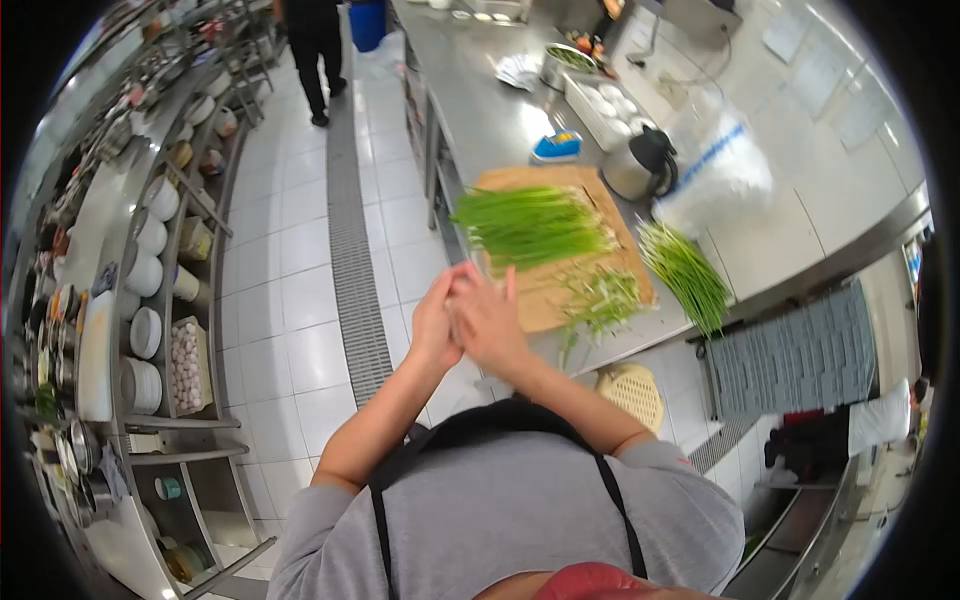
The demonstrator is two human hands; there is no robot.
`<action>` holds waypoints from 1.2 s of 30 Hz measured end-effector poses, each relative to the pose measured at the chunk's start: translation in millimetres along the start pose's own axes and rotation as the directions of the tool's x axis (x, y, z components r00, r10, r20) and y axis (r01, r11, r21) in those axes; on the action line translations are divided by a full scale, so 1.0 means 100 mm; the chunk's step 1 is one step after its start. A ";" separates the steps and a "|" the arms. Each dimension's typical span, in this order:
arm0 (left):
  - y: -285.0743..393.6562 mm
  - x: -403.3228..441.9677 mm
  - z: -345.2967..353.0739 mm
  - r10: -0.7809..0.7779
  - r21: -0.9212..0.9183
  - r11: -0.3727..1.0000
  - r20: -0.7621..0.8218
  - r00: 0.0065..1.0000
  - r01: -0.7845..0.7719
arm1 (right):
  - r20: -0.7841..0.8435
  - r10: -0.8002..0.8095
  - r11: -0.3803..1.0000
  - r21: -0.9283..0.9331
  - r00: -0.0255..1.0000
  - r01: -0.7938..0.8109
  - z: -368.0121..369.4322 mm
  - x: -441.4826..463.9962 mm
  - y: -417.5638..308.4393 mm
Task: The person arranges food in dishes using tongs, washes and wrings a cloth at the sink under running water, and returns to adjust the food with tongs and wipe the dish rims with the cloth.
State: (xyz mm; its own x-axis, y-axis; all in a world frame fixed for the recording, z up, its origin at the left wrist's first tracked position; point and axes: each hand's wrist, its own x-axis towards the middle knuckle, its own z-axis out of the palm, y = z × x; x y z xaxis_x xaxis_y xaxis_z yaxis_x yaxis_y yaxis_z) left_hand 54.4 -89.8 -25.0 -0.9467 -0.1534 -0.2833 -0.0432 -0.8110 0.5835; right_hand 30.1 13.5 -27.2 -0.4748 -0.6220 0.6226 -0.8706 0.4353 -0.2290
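Observation:
My left hand (pixel 436 318) and my right hand (pixel 490 322) are pressed together in front of my body, just off the near left corner of the wooden cutting board (pixel 535 315). The fingers of both hands are closed against each other, and whatever may be between them is hidden. On the board lies a wide bunch of green onions (pixel 535 225), with white ends to the right. Near the board's front edge is a loose heap of green onion trimmings (pixel 600 300). Another bunch of green onions (pixel 685 275) lies on the counter right of the board.
Behind the board are a blue packet (pixel 556 147), a steel jug (pixel 632 170), a clear plastic bag (pixel 720 175) and a white tray (pixel 590 115) of round white items. A cream perforated stool (pixel 632 393) stands below. Shelves with bowls (pixel 150 235) line the left. A person (pixel 315 50) stands in the aisle.

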 end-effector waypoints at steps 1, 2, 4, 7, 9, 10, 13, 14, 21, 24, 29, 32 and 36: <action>0.01 -0.06 -0.17 0.004 -0.040 0.999 -0.160 0.987 -0.010 | 0.078 -0.020 0.999 -0.046 0.997 0.023 0.13 -0.05 -0.11; 0.08 -0.12 -0.35 0.005 -0.068 0.997 -0.319 0.948 -0.028 | 0.124 -0.081 0.997 0.011 0.989 0.081 0.18 -0.03 -0.25; 0.33 -0.26 -0.84 0.150 -0.030 0.984 -0.370 0.917 -0.173 | 0.205 -0.190 0.976 0.147 0.960 0.161 0.28 0.01 -0.57; 0.79 -0.18 -1.62 0.439 -0.101 0.856 -0.378 0.816 -0.507 | 0.404 -0.358 0.780 0.625 0.842 0.032 0.51 -0.06 -0.55; 1.07 -0.35 -1.48 0.344 0.096 0.937 -0.083 0.935 -0.336 | 0.591 -0.367 0.776 0.620 0.718 -0.113 0.59 0.14 -0.56; 1.17 -0.40 -1.38 0.254 0.220 0.940 0.052 0.966 -0.260 | 0.439 -0.490 0.741 0.665 0.753 0.095 0.66 0.31 -0.60; 1.00 -0.33 -1.13 0.303 0.516 0.786 0.159 0.940 -0.341 | 0.476 -0.405 0.648 0.752 0.781 -0.123 0.73 0.90 -0.58; 1.14 -0.34 -1.13 0.316 0.460 0.822 0.122 0.941 -0.335 | 0.513 -0.256 0.512 0.791 0.820 -0.335 0.86 0.98 -0.50; 1.63 0.39 -1.39 0.520 0.742 0.440 0.249 0.817 -0.506 | 0.783 0.031 -0.442 0.568 0.621 -0.694 1.41 1.46 -0.29; 1.86 1.02 -1.36 0.547 0.775 -0.218 0.601 0.583 -0.593 | 0.696 0.377 -0.522 0.705 0.611 -0.481 1.80 1.82 -0.16; 2.50 2.04 -2.00 0.321 0.768 -0.386 0.631 0.706 -0.511 | 0.322 0.718 0.153 0.791 0.617 -0.592 2.39 2.60 1.09; 3.04 2.22 -2.60 0.465 0.918 -0.342 0.351 0.813 -0.201 | 0.258 0.827 0.012 0.880 0.499 -0.475 2.29 3.28 1.96; 3.27 2.27 -4.30 0.577 0.928 -0.246 -0.092 0.812 0.280 | 0.003 0.979 0.181 0.427 0.202 -0.886 1.96 3.49 3.11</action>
State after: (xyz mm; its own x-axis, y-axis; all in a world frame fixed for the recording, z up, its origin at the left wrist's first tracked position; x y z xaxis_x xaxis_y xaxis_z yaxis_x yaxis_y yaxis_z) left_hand -37.6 -632.6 -225.7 -0.7639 -0.6443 0.0360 -0.5509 0.6802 0.4835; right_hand -431.2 -195.9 -27.9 -0.9491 0.2984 -0.1009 0.2076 0.3517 -0.9128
